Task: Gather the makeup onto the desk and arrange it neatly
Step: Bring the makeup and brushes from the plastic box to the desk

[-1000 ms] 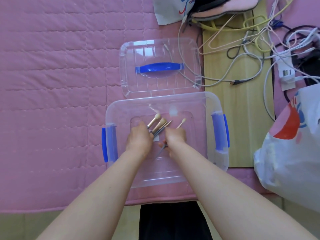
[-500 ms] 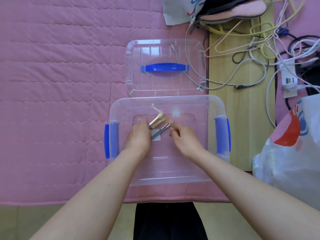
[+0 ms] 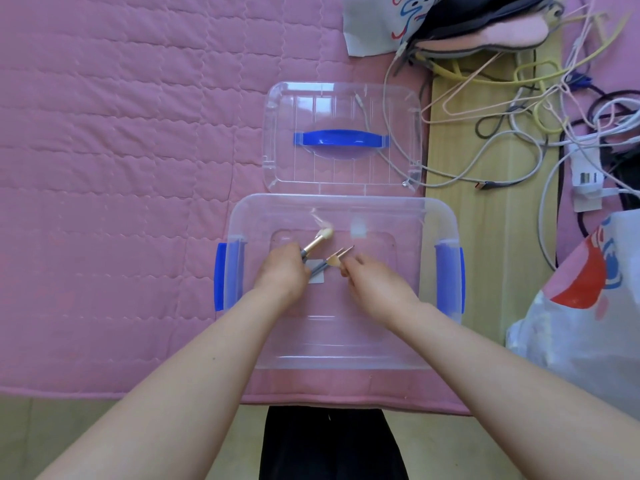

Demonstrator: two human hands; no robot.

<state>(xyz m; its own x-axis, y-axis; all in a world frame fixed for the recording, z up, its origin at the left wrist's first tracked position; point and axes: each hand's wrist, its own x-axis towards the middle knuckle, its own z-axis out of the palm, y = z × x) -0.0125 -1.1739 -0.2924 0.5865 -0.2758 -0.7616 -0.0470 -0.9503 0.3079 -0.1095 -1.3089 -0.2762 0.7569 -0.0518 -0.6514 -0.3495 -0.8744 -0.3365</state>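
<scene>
**Both hands in the bin, brushes in the left**

Your left hand (image 3: 282, 271) is inside the clear bin (image 3: 343, 209), fingers curled round a small bunch of makeup brushes (image 3: 313, 245). Their heads fan out toward 1 o'clock from your fist. The fattest one has a cream tip; the thinner ones (image 3: 337, 259) lie lower, their ends reaching toward your other hand.

Your right hand (image 3: 372, 282) is also in the bin, at 3 o'clock from the left and close beside it. Its fingers are curled and its fingertips sit just next to the thin brush tips. You cannot tell from here whether they pinch a brush or only touch one.

The bin sits on a pink quilt (image 3: 121, 168), blue clips at its 9 and 3 o'clock sides. A small grey label (image 3: 317, 275) shows on the bin floor, between your hands.

The lid (image 3: 341, 98), blue handle up, lies flat at 12 o'clock from the bin, touching its rim. At 2 o'clock is a tangle of cables (image 3: 519, 116) on a wooden board (image 3: 485, 254). A plastic bag (image 3: 588, 323) is at 3 o'clock.
</scene>
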